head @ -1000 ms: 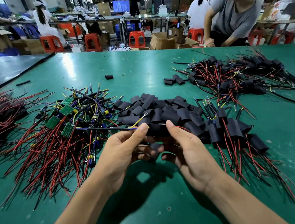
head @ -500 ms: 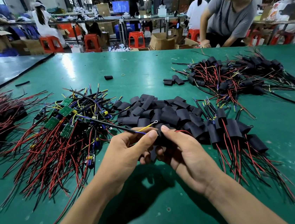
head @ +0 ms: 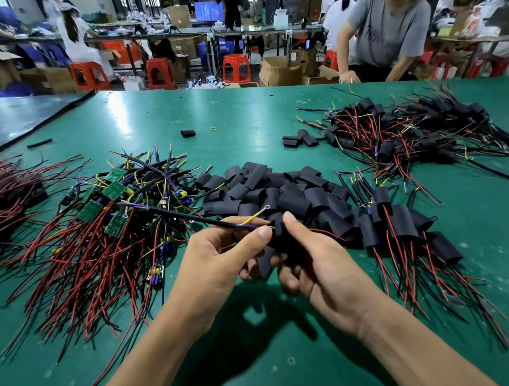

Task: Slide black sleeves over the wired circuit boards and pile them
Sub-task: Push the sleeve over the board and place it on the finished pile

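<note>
Both hands on one sleeve, mid-table

The left hand (head: 219, 260) has thumb and fingers curled in, pinching the wires right at the mouth of a black sleeve (head: 279, 237). The right hand (head: 314, 259) is wrapped round that sleeve with the thumb lying on top, so neither is open at all. A black cable (head: 186, 215) sticks out to the left with a yellow ring-tipped wire (head: 257, 213) poking up, and a red wire (head: 324, 232) trails out right. Can't tell where the board itself sits, the sleeve and fingers hide it. All this hangs just above the green table (head: 266, 366), in front of the heap of loose sleeves (head: 278, 187). Bare boards (head: 106, 216) are piled to the left, the sleeved ones (head: 403, 226) to the right.
</note>
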The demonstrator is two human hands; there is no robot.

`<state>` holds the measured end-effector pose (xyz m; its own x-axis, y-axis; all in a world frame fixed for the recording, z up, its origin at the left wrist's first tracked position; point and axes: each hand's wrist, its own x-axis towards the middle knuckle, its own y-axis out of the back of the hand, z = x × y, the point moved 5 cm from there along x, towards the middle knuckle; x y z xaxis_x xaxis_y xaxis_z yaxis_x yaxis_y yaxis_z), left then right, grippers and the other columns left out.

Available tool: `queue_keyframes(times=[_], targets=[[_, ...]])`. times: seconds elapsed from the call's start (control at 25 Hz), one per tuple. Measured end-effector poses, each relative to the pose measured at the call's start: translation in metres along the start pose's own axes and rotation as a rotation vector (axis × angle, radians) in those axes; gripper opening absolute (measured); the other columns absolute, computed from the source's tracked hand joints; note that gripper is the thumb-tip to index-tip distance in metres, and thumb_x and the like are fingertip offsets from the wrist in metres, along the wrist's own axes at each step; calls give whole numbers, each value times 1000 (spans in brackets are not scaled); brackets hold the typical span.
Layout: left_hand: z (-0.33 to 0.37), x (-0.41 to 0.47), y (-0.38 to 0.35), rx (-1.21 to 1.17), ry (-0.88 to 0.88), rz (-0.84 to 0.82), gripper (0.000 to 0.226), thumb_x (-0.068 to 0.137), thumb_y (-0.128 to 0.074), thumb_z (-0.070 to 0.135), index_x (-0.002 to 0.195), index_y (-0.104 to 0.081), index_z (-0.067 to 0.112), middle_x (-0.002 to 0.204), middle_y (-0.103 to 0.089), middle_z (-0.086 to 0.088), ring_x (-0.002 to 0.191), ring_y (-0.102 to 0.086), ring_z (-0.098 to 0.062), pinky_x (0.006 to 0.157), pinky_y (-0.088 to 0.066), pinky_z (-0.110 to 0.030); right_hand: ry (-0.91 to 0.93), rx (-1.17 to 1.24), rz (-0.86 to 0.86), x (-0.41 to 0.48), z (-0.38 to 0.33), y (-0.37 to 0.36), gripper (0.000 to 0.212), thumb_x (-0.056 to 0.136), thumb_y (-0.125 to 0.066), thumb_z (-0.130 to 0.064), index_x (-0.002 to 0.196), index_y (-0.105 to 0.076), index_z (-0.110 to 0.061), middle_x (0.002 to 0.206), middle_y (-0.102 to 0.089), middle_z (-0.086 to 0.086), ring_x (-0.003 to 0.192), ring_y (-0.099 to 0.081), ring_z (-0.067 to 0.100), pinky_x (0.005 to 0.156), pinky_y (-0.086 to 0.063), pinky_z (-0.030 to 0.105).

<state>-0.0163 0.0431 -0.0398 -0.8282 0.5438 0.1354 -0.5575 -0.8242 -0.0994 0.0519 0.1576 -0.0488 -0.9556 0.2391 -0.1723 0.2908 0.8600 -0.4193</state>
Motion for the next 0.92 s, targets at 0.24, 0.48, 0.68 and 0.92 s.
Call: queue_keyframes(times=[0.24, 0.48, 0.68, 0.92], targets=[[-4, 3, 0, -260, 194, 26, 14, 69, -75, 28, 70, -73, 14, 67, -63, -7, 43, -53, -17, 43, -39, -21, 31, -53, 35, 0, 1, 4, 39, 97, -53, -43, 72, -78, -27, 51, -55, 4, 32, -34, 8, 33, -25, 17], [-6, 1, -7, -237, 198, -34, 15, 70, -80, 29, 80, -77, 18, 70, -67, -6, 48, -56, -15, 51, -41, -24, 155, -67, 24, 1, -3, 7, 24, 80, -70, -42, 80, -78, -19, 67, -63, 7, 40, -40, 9, 38, -33, 17], [-4, 1, -4, -191, 140, 10, 15, 70, -81, 23, 83, -77, 15, 76, -67, -11, 53, -53, -14, 58, -41, -28, 231, -77, 68, 1, -5, 12, 19, 78, -74, -35, 75, -76, -16, 69, -52, 20, 38, -41, 11, 39, -35, 19], [1, 1, -3, -202, 164, 52, 14, 70, -77, 25, 77, -76, 14, 69, -64, -9, 46, -54, -16, 56, -37, -30, 249, -43, 60, 2, -5, 11, 20, 79, -71, -38, 75, -76, -18, 69, -68, 12, 38, -48, 13, 40, -40, 18]])
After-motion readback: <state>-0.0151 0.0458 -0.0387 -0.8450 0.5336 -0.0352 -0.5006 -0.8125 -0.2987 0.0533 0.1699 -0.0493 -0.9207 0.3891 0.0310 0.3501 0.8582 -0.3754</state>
